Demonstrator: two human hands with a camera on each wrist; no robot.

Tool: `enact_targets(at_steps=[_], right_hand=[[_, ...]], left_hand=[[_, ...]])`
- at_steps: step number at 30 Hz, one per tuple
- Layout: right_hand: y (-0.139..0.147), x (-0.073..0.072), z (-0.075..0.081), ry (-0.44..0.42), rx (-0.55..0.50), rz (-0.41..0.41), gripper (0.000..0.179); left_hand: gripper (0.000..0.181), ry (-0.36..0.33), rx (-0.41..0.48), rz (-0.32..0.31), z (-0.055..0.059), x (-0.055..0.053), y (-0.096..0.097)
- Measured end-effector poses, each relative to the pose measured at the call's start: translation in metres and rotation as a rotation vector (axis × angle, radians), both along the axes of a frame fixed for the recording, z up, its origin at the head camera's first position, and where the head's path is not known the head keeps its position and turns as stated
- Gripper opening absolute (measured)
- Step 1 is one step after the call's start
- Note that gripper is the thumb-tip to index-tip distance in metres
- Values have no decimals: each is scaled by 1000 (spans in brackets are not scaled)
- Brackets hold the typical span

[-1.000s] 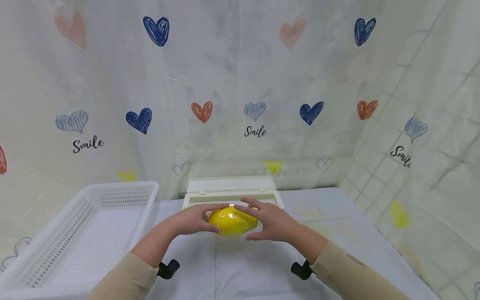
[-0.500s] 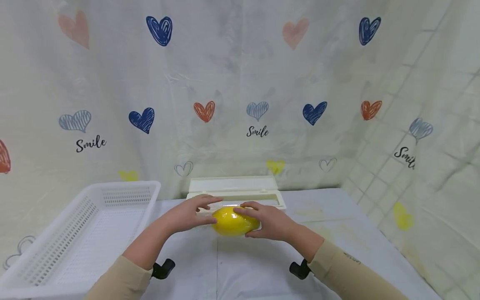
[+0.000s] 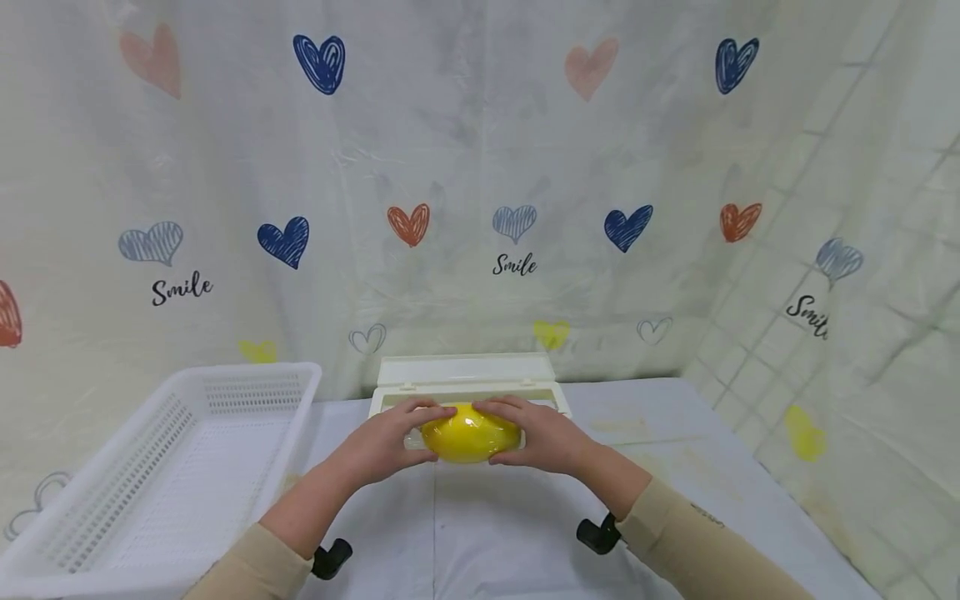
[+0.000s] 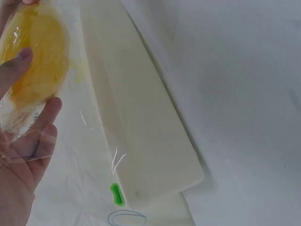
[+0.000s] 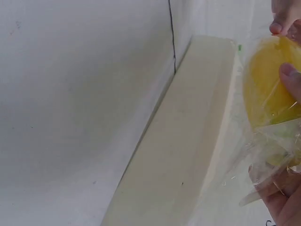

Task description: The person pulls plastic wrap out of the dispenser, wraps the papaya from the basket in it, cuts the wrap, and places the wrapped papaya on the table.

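Note:
A glossy yellow fruit [image 3: 471,435] wrapped in clear plastic film is held in the air between both hands; its exact kind cannot be told. My left hand [image 3: 385,442] grips its left end, thumb below and fingers above in the head view. On the other end, my right hand [image 3: 547,435] grips likewise. Loose film [image 5: 277,141] hangs over the palm in the right wrist view, and more film [image 4: 28,141] covers the fingers in the left wrist view. Just behind the fruit lies a cream film dispenser box [image 3: 465,371], its lid raised and its front partly hidden by the hands.
At the left stands a white perforated plastic basket [image 3: 187,483]. A white cloth [image 3: 510,533] covers the table. A curtain printed with hearts [image 3: 450,167] hangs behind and along the right side. The dispenser has a small green piece [image 4: 117,194] at one end.
The left hand came off the fruit's end, fingers lifted, then closed round it again. The right hand has drawn in to grip the other end. The fruit is slightly higher.

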State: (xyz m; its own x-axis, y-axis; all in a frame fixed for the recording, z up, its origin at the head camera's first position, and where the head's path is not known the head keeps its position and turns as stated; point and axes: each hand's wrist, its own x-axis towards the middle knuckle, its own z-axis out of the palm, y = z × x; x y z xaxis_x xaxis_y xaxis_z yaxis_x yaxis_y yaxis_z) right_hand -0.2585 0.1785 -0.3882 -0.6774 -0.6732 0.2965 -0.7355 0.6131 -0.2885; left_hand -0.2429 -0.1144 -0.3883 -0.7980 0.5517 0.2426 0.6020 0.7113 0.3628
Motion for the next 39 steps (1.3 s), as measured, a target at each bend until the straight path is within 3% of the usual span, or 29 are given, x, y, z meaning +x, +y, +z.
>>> enact_targets(at_steps=[6, 10, 17, 21, 30, 39], right_hand=[[1, -3, 7, 210, 60, -24, 79], [3, -3, 11, 269, 72, -33, 77], [6, -6, 23, 234, 14, 24, 70], [6, -7, 34, 196, 5, 19, 69], [1, -11, 53, 106, -16, -25, 68], [2, -14, 74, 123, -13, -34, 67]], left_hand=[[64, -20, 38, 23, 8, -2, 0], [64, -37, 48, 19, 13, -4, 1], [65, -50, 71, 19, 31, -5, 4], [66, -71, 62, 25, 43, -7, 4], [65, -49, 54, 31, 62, -14, 1], [64, -48, 75, 13, 80, -20, 2]])
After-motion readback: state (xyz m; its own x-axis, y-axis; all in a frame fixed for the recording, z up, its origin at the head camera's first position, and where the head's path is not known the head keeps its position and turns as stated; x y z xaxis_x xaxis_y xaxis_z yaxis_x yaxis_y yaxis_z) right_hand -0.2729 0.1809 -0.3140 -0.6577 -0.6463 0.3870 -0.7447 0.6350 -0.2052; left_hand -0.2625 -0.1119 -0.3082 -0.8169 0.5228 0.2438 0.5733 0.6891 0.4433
